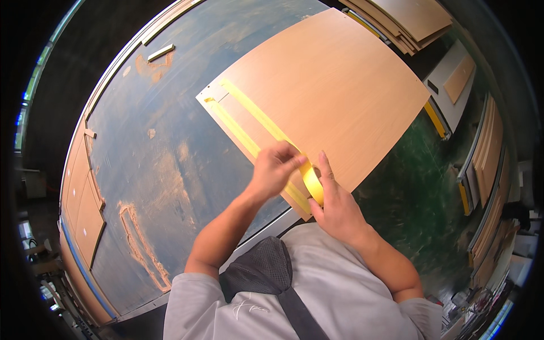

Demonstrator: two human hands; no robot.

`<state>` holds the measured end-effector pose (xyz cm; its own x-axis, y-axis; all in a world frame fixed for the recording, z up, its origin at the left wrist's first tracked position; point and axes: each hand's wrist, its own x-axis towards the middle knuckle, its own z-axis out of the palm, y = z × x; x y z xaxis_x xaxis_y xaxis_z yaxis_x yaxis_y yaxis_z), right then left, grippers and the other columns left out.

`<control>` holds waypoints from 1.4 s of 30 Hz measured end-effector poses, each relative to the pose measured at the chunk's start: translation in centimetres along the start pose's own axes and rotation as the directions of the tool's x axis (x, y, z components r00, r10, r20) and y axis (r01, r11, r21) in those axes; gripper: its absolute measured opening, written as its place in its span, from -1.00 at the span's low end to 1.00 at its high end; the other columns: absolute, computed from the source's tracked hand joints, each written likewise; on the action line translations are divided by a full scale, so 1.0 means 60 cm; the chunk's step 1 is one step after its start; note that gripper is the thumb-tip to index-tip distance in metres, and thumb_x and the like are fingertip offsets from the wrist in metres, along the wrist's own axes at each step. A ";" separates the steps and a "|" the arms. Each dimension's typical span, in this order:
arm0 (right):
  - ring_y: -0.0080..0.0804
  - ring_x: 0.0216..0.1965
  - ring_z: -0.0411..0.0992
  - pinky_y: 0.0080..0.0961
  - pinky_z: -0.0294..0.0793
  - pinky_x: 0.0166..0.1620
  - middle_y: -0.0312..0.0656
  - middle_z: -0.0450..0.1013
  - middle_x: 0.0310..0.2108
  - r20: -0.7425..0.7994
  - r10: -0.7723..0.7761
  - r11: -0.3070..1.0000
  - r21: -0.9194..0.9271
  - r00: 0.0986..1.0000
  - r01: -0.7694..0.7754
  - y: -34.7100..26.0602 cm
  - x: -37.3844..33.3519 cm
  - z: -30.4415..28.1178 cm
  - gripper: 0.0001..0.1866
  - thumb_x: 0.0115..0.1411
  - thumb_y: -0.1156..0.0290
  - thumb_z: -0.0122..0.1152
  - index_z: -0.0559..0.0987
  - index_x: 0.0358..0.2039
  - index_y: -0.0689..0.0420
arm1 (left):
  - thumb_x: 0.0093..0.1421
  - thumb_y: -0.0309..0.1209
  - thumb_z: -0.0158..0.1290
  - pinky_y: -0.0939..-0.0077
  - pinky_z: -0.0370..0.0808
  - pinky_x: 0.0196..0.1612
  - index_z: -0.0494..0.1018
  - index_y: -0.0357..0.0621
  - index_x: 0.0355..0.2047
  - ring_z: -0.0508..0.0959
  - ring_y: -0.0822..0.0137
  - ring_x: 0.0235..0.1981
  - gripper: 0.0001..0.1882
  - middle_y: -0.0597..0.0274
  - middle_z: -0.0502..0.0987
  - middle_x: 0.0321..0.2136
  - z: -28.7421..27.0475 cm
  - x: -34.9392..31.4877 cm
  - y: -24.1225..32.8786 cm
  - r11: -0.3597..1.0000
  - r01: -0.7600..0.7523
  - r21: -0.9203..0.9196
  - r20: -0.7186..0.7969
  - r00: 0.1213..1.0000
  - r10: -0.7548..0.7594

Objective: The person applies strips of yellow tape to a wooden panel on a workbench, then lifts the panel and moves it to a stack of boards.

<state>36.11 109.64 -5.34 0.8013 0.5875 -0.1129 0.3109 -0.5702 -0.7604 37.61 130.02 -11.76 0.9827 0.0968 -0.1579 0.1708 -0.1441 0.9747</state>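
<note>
A pale wood-grain panel [334, 85] lies on the dark worktable in front of me. One yellow tape strip [235, 124] runs along its left edge. A second yellow strip [255, 107] lies beside it, a little farther in, and leads toward my hands. My right hand [340, 207] is closed round a roll of yellow masking tape [311, 186] near the panel's front corner. My left hand [277, 170] pinches at the tape just left of the roll, its fingertips close to the second strip. Exactly how the fingertips meet the tape is partly hidden.
Sawdust marks and a small wood block [161, 53] lie on the blue-grey worktable [187, 124]. Brown board pieces [82, 209] line its left side. At the right, beyond the green floor [419, 192], stand stacked panels [488, 153]; more boards [405, 22] are piled at the far right.
</note>
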 end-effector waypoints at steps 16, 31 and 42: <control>-0.17 -0.56 0.55 -0.31 0.58 -0.46 -0.02 0.45 -0.23 0.278 0.111 0.859 -0.510 0.954 0.049 0.046 -0.052 0.013 -0.45 0.21 0.50 0.18 0.57 0.26 0.12 | 0.20 -0.29 0.34 0.17 0.55 -0.17 0.67 -0.10 -0.35 0.64 0.09 -0.27 -0.84 0.21 0.66 -0.34 -0.334 0.290 -0.206 0.669 0.082 0.739 -0.517 0.705 0.485; -0.24 -0.42 0.65 -0.40 0.65 -0.39 -0.03 0.59 -0.34 0.397 0.339 0.730 -0.683 0.853 0.028 0.033 0.012 0.042 -0.69 0.35 0.42 0.12 0.64 0.00 0.30 | 0.43 -0.10 0.09 0.17 0.22 0.48 0.27 -0.03 0.47 0.32 0.07 0.44 -0.33 0.13 0.36 0.42 -0.350 0.238 -0.170 0.266 -0.214 0.940 0.097 0.915 0.393; 0.19 -0.34 0.63 0.02 0.65 -0.23 0.20 0.59 -0.41 0.350 0.389 0.884 -0.402 0.852 -0.238 0.049 0.022 -0.009 -0.66 0.34 0.27 0.16 0.55 -0.20 0.38 | 0.22 0.51 -0.20 0.07 -0.07 0.59 0.12 -0.13 0.52 0.06 0.01 0.56 0.14 0.06 0.14 0.52 -0.069 0.018 -0.114 0.400 -0.616 0.678 0.630 0.768 0.114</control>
<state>38.37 108.40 -7.38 0.6251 0.4799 -0.6156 0.2892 -0.8749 -0.3884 37.18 135.20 -17.90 0.8193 -0.5626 -0.1103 -0.4882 -0.7855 0.3803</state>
